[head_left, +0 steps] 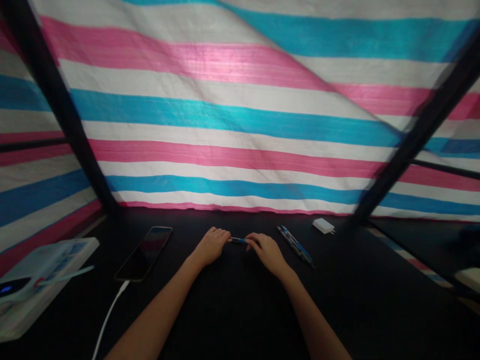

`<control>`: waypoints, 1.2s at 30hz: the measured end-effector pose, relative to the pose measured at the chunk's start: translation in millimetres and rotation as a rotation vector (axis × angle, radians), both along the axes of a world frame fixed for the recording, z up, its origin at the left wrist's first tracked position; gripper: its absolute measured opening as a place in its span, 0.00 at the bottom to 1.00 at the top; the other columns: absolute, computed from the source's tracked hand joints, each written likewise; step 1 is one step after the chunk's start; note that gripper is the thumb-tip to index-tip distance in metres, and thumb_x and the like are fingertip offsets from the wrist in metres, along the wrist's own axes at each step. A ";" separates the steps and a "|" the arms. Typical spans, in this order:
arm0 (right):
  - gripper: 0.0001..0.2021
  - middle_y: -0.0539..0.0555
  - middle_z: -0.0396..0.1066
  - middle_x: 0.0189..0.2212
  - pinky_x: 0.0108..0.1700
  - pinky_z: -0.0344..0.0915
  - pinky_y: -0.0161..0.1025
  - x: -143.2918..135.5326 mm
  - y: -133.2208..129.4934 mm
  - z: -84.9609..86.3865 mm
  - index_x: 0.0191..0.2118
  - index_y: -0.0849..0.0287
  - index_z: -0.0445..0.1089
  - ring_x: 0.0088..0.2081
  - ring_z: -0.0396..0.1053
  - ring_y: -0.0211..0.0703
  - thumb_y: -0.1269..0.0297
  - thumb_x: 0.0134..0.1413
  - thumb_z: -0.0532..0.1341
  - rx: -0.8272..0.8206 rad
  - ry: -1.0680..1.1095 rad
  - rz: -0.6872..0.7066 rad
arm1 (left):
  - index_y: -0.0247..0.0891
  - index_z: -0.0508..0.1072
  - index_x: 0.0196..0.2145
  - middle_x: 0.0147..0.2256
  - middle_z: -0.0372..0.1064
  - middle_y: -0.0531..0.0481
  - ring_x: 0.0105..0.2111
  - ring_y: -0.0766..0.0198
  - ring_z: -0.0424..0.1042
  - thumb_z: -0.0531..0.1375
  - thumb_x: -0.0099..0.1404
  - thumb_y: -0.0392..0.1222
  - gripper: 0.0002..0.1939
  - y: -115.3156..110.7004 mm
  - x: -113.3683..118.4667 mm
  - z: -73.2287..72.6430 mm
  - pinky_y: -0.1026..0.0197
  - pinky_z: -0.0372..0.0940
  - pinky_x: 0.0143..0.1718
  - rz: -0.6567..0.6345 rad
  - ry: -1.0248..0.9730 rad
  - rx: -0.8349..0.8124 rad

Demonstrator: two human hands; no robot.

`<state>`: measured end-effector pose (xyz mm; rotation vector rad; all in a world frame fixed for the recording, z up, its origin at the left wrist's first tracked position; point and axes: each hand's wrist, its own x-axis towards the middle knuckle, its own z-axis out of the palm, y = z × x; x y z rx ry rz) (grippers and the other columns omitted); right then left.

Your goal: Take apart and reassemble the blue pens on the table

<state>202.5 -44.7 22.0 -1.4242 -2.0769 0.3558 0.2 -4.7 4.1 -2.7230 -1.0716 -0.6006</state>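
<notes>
Between my two hands a slim blue pen (238, 240) lies level, just over the black tabletop. My left hand (213, 245) is closed round one end of it, fingers curled over. On the other end, my right hand (263, 248) pinches the blue part between thumb and fingers. Both tips of the pen are hidden in the hands; only its middle shows. A little to the right of my right hand, more pens (295, 245) in blue and grey lie side by side on the table.
A phone (144, 254) with a white cable (109, 317) lies to the left. Beyond it sits a white plastic-wrapped package (48, 285). At the back right is a white charger plug (323, 226). Black posts (405, 145) and a striped sheet (240, 115) stand behind the table.
</notes>
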 end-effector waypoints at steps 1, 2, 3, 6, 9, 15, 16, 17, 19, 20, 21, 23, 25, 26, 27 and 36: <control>0.09 0.51 0.70 0.32 0.40 0.58 0.38 -0.4 -0.3 0.1 0.40 0.55 0.67 0.37 0.66 0.41 0.61 0.53 0.55 0.026 0.021 -0.003 | 0.37 0.64 0.33 0.31 0.66 0.51 0.32 0.63 0.63 0.47 0.66 0.34 0.07 0.1 0.0 -0.2 0.59 0.53 0.36 0.004 -0.002 0.000; 0.10 0.51 0.70 0.34 0.40 0.58 0.37 -0.7 -0.4 0.2 0.41 0.55 0.67 0.38 0.65 0.41 0.62 0.51 0.57 0.050 0.040 -0.001 | 0.37 0.64 0.33 0.31 0.66 0.51 0.32 0.63 0.63 0.47 0.66 0.34 0.07 0.1 0.1 -0.4 0.59 0.53 0.36 0.007 -0.002 0.000; 0.11 0.51 0.70 0.35 0.40 0.58 0.37 -0.9 -0.4 0.3 0.41 0.56 0.67 0.38 0.65 0.40 0.62 0.50 0.58 0.065 0.046 0.004 | 0.37 0.64 0.33 0.31 0.66 0.51 0.32 0.62 0.63 0.47 0.66 0.34 0.07 0.0 0.2 -0.6 0.59 0.53 0.36 0.007 0.000 -0.001; 0.09 0.50 0.71 0.29 0.38 0.58 0.36 -0.2 0.2 0.9 0.32 0.57 0.70 0.33 0.67 0.39 0.62 0.55 0.53 0.012 -0.013 0.014 | 0.37 0.64 0.33 0.31 0.66 0.51 0.32 0.63 0.63 0.47 0.66 0.33 0.07 -0.5 0.9 -0.9 0.59 0.53 0.36 -0.006 0.012 -0.001; 0.11 0.49 0.71 0.28 0.38 0.58 0.36 0.6 0.6 1.3 0.36 0.56 0.70 0.33 0.67 0.39 0.61 0.56 0.51 0.001 -0.004 0.008 | 0.37 0.64 0.33 0.31 0.66 0.51 0.32 0.63 0.63 0.47 0.66 0.34 0.07 -1.0 1.4 -0.8 0.59 0.52 0.36 -0.011 0.016 0.003; 0.08 0.49 0.72 0.31 0.37 0.57 0.34 0.4 1.9 -0.7 0.34 0.55 0.71 0.34 0.67 0.39 0.62 0.53 0.55 0.009 0.007 0.035 | 0.37 0.64 0.33 0.31 0.66 0.51 0.32 0.62 0.63 0.47 0.66 0.34 0.07 -1.6 3.2 -0.4 0.60 0.52 0.35 -0.016 0.027 0.003; 0.09 0.48 0.72 0.28 0.36 0.57 0.34 0.6 2.5 -1.2 0.32 0.55 0.71 0.32 0.67 0.39 0.62 0.54 0.53 -0.003 -0.010 0.029 | 0.37 0.64 0.33 0.31 0.65 0.51 0.32 0.63 0.63 0.47 0.66 0.34 0.08 -1.8 3.7 -0.5 0.60 0.52 0.35 -0.018 0.033 0.001; 0.11 0.48 0.71 0.26 0.35 0.57 0.34 1.0 3.1 -1.6 0.31 0.56 0.71 0.30 0.67 0.39 0.63 0.56 0.52 -0.016 -0.022 0.026 | 0.36 0.64 0.33 0.31 0.65 0.51 0.32 0.63 0.63 0.47 0.66 0.34 0.08 -1.9 4.1 -0.6 0.60 0.52 0.35 -0.020 0.040 0.003; 0.14 0.47 0.69 0.23 0.32 0.56 0.33 2.0 4.0 -2.0 0.29 0.56 0.70 0.27 0.66 0.37 0.62 0.57 0.49 -0.053 -0.033 0.038 | 0.36 0.63 0.33 0.31 0.65 0.50 0.32 0.63 0.64 0.46 0.67 0.34 0.08 -1.7 4.5 -1.3 0.60 0.52 0.35 -0.026 0.061 0.019; 0.15 0.47 0.69 0.22 0.32 0.56 0.33 2.6 4.1 -2.0 0.29 0.57 0.70 0.26 0.66 0.37 0.62 0.58 0.48 -0.075 -0.037 0.049 | 0.36 0.63 0.33 0.31 0.65 0.50 0.32 0.63 0.64 0.46 0.67 0.34 0.09 -1.4 4.4 -1.7 0.59 0.53 0.36 -0.032 0.072 0.031; 0.16 0.47 0.69 0.22 0.31 0.56 0.33 2.8 3.8 -1.8 0.29 0.57 0.70 0.26 0.66 0.36 0.62 0.58 0.47 -0.093 -0.042 0.058 | 0.36 0.63 0.33 0.31 0.65 0.50 0.33 0.62 0.64 0.45 0.67 0.34 0.09 -0.9 4.3 -2.3 0.59 0.53 0.36 -0.040 0.081 0.043; 0.15 0.48 0.70 0.24 0.33 0.57 0.33 1.7 2.1 -1.4 0.30 0.57 0.69 0.28 0.66 0.37 0.62 0.58 0.47 -0.082 -0.066 0.049 | 0.36 0.63 0.33 0.31 0.65 0.50 0.32 0.62 0.64 0.45 0.67 0.34 0.09 0.3 4.0 -3.5 0.59 0.53 0.35 -0.045 0.082 0.056; 0.11 0.51 0.71 0.31 0.39 0.57 0.37 -2.7 -0.4 -1.8 0.37 0.56 0.69 0.35 0.67 0.40 0.61 0.57 0.50 0.030 -0.123 0.018 | 0.36 0.63 0.34 0.31 0.65 0.50 0.32 0.62 0.64 0.46 0.67 0.35 0.08 1.2 4.3 -4.7 0.59 0.53 0.35 -0.036 0.060 0.055; 0.11 0.52 0.71 0.36 0.42 0.56 0.39 -5.9 -1.6 -2.6 0.42 0.56 0.67 0.39 0.66 0.42 0.61 0.56 0.52 0.104 -0.164 0.013 | 0.36 0.63 0.34 0.31 0.65 0.51 0.32 0.62 0.64 0.46 0.67 0.36 0.08 1.3 4.7 -5.2 0.59 0.54 0.35 -0.035 0.049 0.057; 0.13 0.54 0.70 0.40 0.45 0.54 0.41 -9.5 -2.4 -3.9 0.46 0.56 0.64 0.42 0.64 0.43 0.62 0.56 0.53 0.166 -0.211 0.027 | 0.36 0.63 0.35 0.31 0.65 0.51 0.32 0.62 0.64 0.46 0.67 0.36 0.07 1.1 5.1 -5.5 0.59 0.54 0.35 -0.042 0.044 0.061; 0.20 0.57 0.68 0.41 0.41 0.56 0.38 -3.6 0.5 -7.6 0.52 0.60 0.60 0.40 0.64 0.44 0.77 0.55 0.46 0.152 -0.409 -0.009 | 0.34 0.55 0.51 0.47 0.60 0.43 0.46 0.57 0.60 0.50 0.64 0.48 0.21 -0.8 -1.3 0.5 0.56 0.55 0.45 0.012 -0.158 0.061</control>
